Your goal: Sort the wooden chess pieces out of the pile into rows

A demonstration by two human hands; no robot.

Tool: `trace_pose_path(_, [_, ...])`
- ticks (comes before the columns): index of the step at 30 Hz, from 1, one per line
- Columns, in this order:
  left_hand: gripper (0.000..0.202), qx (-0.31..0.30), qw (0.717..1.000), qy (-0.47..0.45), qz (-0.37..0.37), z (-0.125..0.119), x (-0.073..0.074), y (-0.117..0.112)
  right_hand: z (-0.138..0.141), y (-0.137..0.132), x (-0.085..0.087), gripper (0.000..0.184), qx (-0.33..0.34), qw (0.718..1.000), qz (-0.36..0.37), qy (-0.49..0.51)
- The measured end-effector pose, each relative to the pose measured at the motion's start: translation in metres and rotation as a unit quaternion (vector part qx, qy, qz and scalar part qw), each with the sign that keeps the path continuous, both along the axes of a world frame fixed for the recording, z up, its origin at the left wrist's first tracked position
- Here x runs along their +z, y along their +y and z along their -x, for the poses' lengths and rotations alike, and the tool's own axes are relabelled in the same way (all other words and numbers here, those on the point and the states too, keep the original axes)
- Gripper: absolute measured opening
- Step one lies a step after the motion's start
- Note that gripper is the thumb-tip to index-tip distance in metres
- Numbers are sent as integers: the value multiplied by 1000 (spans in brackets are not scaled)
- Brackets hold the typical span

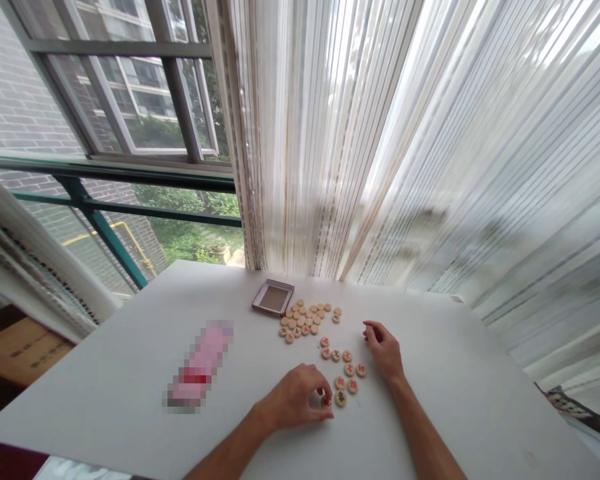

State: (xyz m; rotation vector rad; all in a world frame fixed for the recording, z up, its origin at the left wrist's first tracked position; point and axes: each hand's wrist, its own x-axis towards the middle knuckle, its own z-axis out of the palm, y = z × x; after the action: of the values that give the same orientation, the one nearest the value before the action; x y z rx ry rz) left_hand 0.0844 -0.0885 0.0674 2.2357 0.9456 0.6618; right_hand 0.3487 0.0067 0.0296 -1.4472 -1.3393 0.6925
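Observation:
My left hand (300, 397) rests low on the table, thumb and index finger closed around a wooden Chinese chess piece (327, 402) that the fingers partly cover. Just right of it lies a piece with a black character (341, 398), with two red-marked pieces (347, 384) above. Further up, more face-up pieces (336, 355) form a loose staggered line. My right hand (384, 348) lies to the right of that line, its fingers loosely curled together, and no piece shows in it. A cluster of pieces (303, 319), mostly blank side up, lies beyond both hands.
An open shallow box (273, 297) sits at the back of the white table (130, 347), left of the cluster. A blurred pink item (200, 363) lies on the left. Striped sheer curtains (320, 133) hang behind the table, beside an open window (125, 87).

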Motion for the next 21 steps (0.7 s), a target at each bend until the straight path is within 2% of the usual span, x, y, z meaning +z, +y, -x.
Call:
trace_pose_path(4, [23,10,1000,-11,2,0,0,-13,1,-1,2,43,6,1000,0,-2])
trace_pose_path(13, [22,48,998,8,-37,-8,-23,-27,-1,1,-1,41,6,1000,4,-16])
trace_pose_path(17, [26,44,998,14,-43,-4,-22,-30,-2,2,-6,39,6,1000,1,-16])
trace_pose_path(21, [20,35,998,9,-47,-4,-19,-31,-2,2,-6,38,8,1000,1,-14])
